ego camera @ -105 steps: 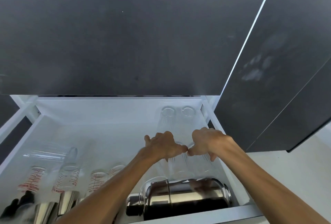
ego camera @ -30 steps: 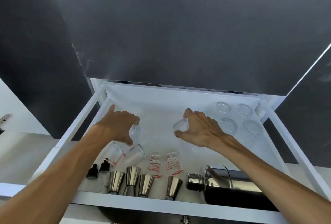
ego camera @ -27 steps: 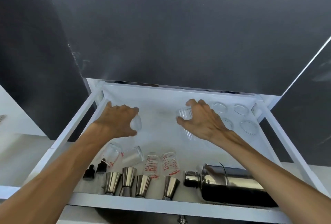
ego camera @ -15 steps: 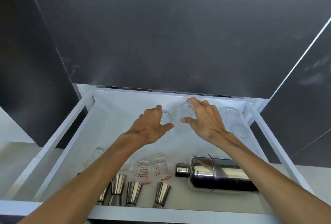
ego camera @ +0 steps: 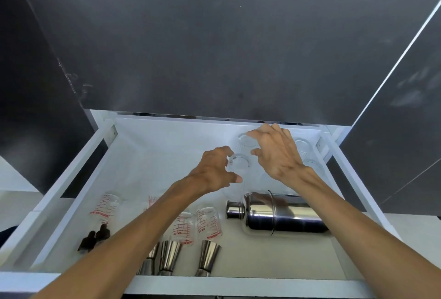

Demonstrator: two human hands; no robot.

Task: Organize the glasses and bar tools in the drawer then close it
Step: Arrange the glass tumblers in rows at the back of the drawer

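Note:
The white drawer point(ego camera: 71, 179) stands pulled open. My left hand point(ego camera: 212, 172) curls around an upright clear glass point(ego camera: 238, 163) in the drawer's back middle. My right hand point(ego camera: 278, 155) has thumb and fingertips on a second clear glass point(ego camera: 244, 142) just behind it. Two more clear glasses point(ego camera: 303, 147) stand upright in the back right corner, partly hidden by my right hand. A steel cocktail shaker point(ego camera: 284, 217) lies on its side at the front right. Red-marked measuring glasses point(ego camera: 207, 223) lie in the front middle, with one more measuring glass point(ego camera: 106, 205) farther left.
Steel jiggers point(ego camera: 207, 259) stand along the front edge, partly under my left forearm. Two dark dropper bottles point(ego camera: 94, 237) lie at the front left. Dark cabinet fronts point(ego camera: 214, 48) rise directly behind the drawer. The drawer's back left floor point(ego camera: 155, 155) holds nothing.
Both hands moved from the drawer's left and middle to the back right, each bringing a clear glass, which now stand beside the glasses in the corner.

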